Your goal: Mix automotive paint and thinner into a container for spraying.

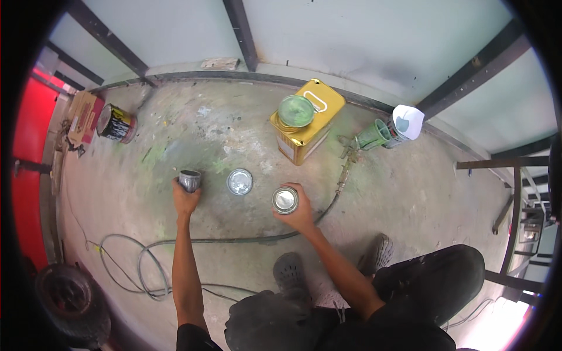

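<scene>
My left hand is wrapped round a grey metal cup, whose dark opening faces up. To the right, my right hand grips a small round tin with a shiny silver top. Between the two hands a second round tin stands on the floor, its top pale and smeared with silvery paint. Neither hand touches that one. What fills the cup is hidden from here.
Beyond my right hand stands a yellow square can with a green-stained bowl on top. A spray gun with a green cup lies by a white container. Its hose crosses the floor. A paint bucket sits far left.
</scene>
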The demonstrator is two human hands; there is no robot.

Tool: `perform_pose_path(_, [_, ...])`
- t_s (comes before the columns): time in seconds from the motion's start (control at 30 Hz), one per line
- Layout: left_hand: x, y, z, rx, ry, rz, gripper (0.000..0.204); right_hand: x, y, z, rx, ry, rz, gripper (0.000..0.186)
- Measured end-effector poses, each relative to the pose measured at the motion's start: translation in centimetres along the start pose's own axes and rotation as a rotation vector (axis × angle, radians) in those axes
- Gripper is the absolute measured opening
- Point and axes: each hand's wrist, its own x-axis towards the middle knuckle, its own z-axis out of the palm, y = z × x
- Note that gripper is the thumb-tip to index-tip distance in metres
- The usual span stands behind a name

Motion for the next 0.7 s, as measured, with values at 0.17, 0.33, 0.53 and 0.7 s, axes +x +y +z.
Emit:
perform_pose_path(0.17, [-7.4, 10.7, -3.5, -0.461, -0.388, 0.138, 0.075, -0.6, 0.8, -0.4, 0.083, -0.069, 0.058, 0.075])
perform_pose_path(0.33, [-13.0, 16.4, -4.4, -0.286, -0.569, 0.411, 0.082, 0.7, -0.4, -1.0, 0.076, -0.135, -0.034, 0.076])
perform_pose_path(0.53, [-14.0, 20.0, -4.2, -0.067, -0.588, 0.401, 0.092, 0.9, -1.1, -1.0, 0.05, -0.147, 0.041, 0.074])
perform_pose_path(0.7, [-14.2, 20.3, -3.4, 0.006, -0.551, 0.397, 0.093, 0.7, -0.5, -0.6, 0.048, -0.126, 0.092, 0.072])
